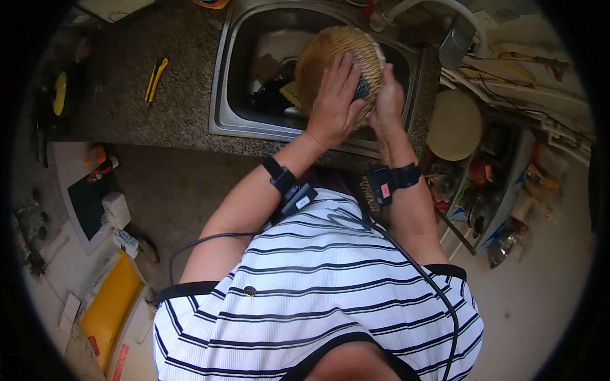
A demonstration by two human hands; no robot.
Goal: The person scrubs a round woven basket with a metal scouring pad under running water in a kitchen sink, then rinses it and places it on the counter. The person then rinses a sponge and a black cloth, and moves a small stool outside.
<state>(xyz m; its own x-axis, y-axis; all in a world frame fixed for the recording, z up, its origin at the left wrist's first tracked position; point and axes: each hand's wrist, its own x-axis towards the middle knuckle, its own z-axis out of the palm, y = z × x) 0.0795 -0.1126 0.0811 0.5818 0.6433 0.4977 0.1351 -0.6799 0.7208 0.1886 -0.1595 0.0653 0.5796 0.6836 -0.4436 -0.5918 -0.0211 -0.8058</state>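
A round woven wicker basket point(324, 47) is tilted over the stainless steel sink point(219, 95). My left hand point(336, 100) lies with fingers extended against the basket's woven surface. Around the basket's right rim is my right hand point(388, 100), gripping its edge; part of its fingers is hidden. A dark patch shows on the basket between the two hands. In the basin below are a dark crumpled thing point(271, 97), a yellowish thing point(289, 93) partly behind the basket, and a brown piece point(266, 69) near the drain.
A yellow utility knife point(156, 82) lies on the speckled stone counter point(186, 105) left of the sink. A white pipe point(429, 4) curves at the back right. Right of the counter stand a round board point(455, 125) and a crowded shelf point(505, 190). Cables run from the wrist devices.
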